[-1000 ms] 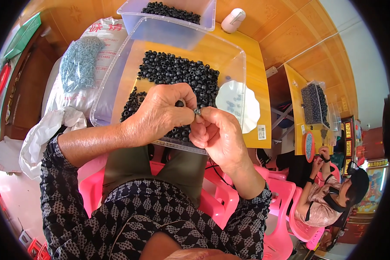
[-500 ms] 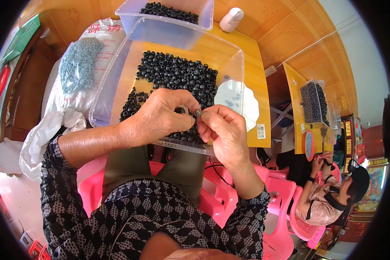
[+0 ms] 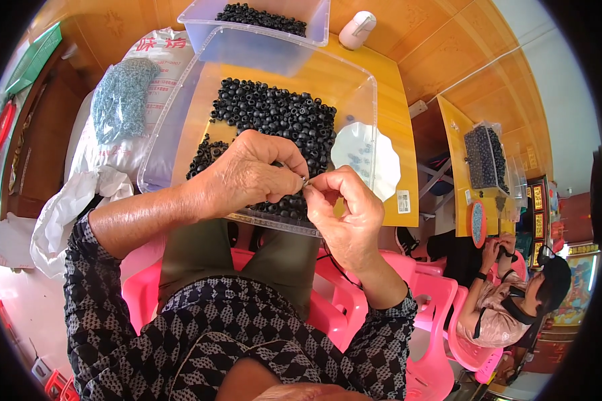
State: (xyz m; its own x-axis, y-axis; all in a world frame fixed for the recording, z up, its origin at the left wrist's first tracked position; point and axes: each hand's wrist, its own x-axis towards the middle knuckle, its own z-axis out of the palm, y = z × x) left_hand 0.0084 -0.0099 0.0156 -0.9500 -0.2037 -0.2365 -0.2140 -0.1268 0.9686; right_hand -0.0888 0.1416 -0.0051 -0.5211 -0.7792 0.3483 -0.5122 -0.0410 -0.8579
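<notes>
A bag of blue bits [image 3: 124,100] lies on a big white sack [image 3: 169,75]. Next is a clear box [image 3: 197,100] on a yellow table [image 3: 401,134], with lots of black beads [image 3: 274,110] inside. The left hand [image 3: 264,172] is over the box, its grip pinched tight on 1 tiny shiny bit [image 3: 306,181]. The tiny shiny bit is between the 2 hands, above the beads. The right hand [image 3: 346,207] pinches it too, with its thumb and pointing finger close together. Near that hand is a white plate [image 3: 386,167]. Far right, 1 other person [image 3: 498,317] sits.
</notes>
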